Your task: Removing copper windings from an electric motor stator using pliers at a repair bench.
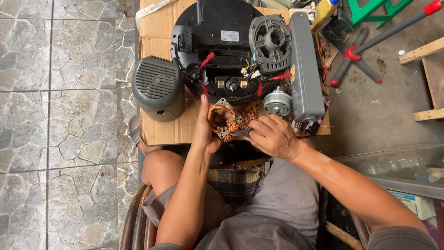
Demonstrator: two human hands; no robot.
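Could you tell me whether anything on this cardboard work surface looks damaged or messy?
Yes. Loose copper wire lies strewn on the cardboard beside the wound stator in the left hand. The grey motor housing also has a ragged hole near its lower edge.

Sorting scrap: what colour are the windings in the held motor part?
Copper-orange windings, held in the left hand; head view.

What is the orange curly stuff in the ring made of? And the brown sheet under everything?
The coil held in the left hand looks like bare copper wire: shiny orange-brown strands, wound inside a grey metal-looking ring. The sheet looks like cardboard: matte brown, with fold creases and soft, worn edges.
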